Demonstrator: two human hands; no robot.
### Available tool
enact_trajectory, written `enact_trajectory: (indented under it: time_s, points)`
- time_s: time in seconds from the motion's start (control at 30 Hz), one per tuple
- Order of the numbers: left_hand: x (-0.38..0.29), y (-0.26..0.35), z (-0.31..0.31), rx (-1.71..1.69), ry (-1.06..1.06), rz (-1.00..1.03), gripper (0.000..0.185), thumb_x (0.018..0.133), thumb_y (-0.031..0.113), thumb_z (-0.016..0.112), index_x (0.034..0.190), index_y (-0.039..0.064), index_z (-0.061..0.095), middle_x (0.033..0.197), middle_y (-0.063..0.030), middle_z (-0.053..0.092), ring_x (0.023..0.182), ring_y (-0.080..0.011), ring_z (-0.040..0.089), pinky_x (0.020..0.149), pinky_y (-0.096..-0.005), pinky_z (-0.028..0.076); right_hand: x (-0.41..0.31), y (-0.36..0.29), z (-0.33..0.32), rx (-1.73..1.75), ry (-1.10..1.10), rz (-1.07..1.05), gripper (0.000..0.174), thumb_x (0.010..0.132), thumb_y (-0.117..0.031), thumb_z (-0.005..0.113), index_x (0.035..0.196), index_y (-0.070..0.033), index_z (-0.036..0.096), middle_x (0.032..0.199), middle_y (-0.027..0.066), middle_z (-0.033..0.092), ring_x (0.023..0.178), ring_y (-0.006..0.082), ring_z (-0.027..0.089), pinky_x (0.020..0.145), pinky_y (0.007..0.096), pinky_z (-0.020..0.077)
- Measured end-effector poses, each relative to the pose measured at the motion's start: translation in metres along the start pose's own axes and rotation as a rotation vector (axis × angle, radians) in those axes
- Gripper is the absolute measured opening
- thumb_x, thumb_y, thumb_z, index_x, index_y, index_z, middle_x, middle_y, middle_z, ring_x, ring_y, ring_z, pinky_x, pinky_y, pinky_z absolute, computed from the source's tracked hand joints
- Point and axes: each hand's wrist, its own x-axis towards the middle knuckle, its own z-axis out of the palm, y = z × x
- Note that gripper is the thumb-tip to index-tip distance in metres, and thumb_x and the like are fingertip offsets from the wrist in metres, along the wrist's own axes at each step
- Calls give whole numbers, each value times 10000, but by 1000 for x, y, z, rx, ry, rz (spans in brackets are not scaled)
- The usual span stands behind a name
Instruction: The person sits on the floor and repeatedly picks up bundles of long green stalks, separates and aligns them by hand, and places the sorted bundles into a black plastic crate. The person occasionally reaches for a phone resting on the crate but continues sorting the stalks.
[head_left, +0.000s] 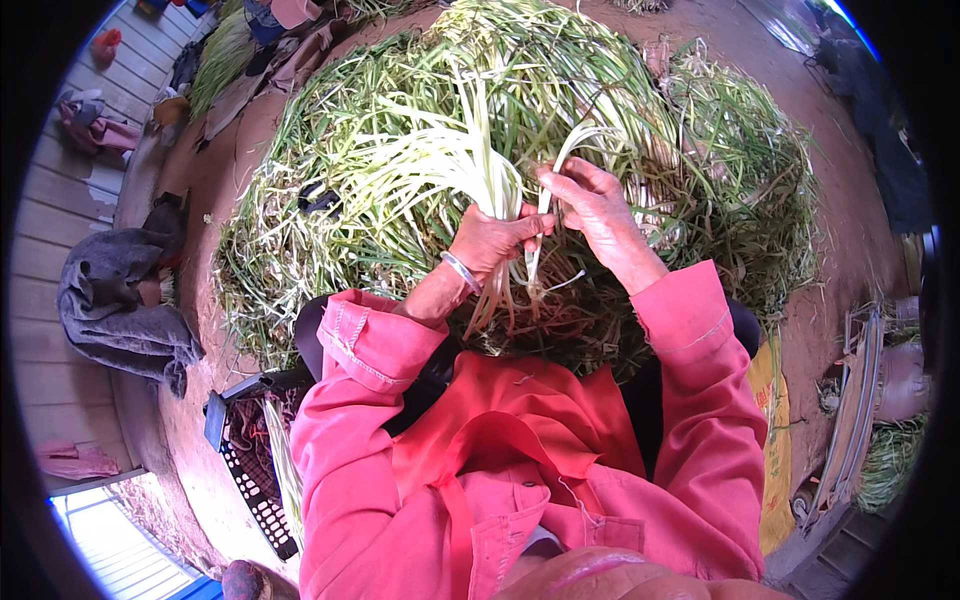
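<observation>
My left hand (495, 240) is closed around a bunch of pale garlic chives (480, 161), whose leaves fan up and to the left. Its thumb and fingers also touch the lower part of a separate pale stalk (546, 196). With thumb and forefinger, my right hand (589, 199) pinches that same stalk higher up; its tip bends over to the right. Thin root ends dangle beneath both hands. Behind them spreads a large heap of green and whitish leaves (405, 247), with brownish dry matter nearest my lap.
A black perforated crate (259, 487) stands at lower left, a dark cloth (124, 300) farther left by the wall. To the right are a yellow printed sack (776, 450) and a flat cart (851, 412). Clothing and more greens (225, 60) lie at upper left.
</observation>
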Motion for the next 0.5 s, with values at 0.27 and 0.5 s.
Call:
enact_trajectory:
  time_s: [0.27,0.5]
  points:
    - [-11,11,-6,75,-98,-140,241,747,223,732,866,52,611,777,-47,657,553,-66,548,446,-174,366,26,-4,-42,598,46,-47,117,846,-149,612,758,-82,572,597,0,539,394,52,362,395,200,284]
    - [-15,32,-17,-38,-63,-139,193,800,194,676,896,39,611,805,-56,646,615,-64,567,431,-140,335,8,-63,-72,49,256,-132,274,809,-272,643,939,-49,552,801,57,614,437,5,376,347,131,289]
